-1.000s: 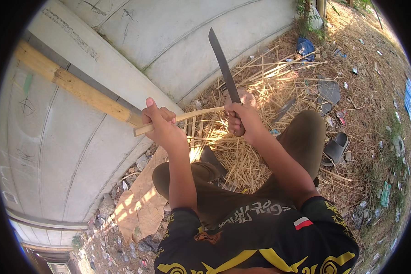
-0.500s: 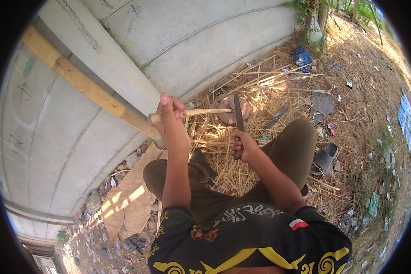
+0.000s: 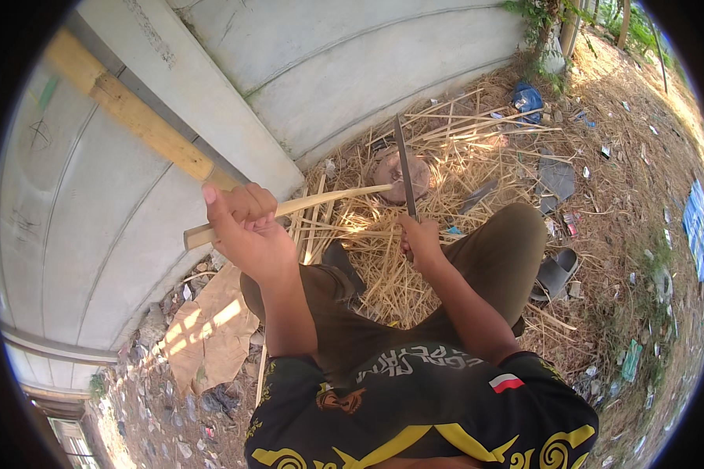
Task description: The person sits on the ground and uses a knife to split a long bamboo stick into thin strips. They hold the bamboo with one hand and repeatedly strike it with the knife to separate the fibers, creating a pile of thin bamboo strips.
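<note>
Bamboo strip (image 3: 321,198) is held in the left hand (image 3: 252,238), its thick end jutting out to the left of the fist and its thinner end stretched rightward over a round wood block (image 3: 422,178). By the left grip the strip is clasped firmly, with the fingers curled round it and the thumb stuck out. A long dark blade (image 3: 404,160) is gripped by its handle in the right hand (image 3: 421,242); the right grip is wrapped closed, and the blade is pointed toward the far side, tilted a little left, crossing in front of the block. The strip's thin tip is seen just beside the blade; whether the block is touched by either cannot be told. The block is surrounded by pale shavings (image 3: 399,285) scattered over the ground, and longer strips (image 3: 477,116) are strewn beyond it. To the far right a blue plastic bag (image 3: 527,99) is seen, with a dark flat piece (image 3: 554,186) nearer. A dark sandal (image 3: 555,273) is set to the right of the right knee. On the left, a sheet of brown cardboard (image 3: 210,340) is spread on the ground, and a bamboo pole (image 3: 145,117) is placed beside a pale wall (image 3: 313,55).
</note>
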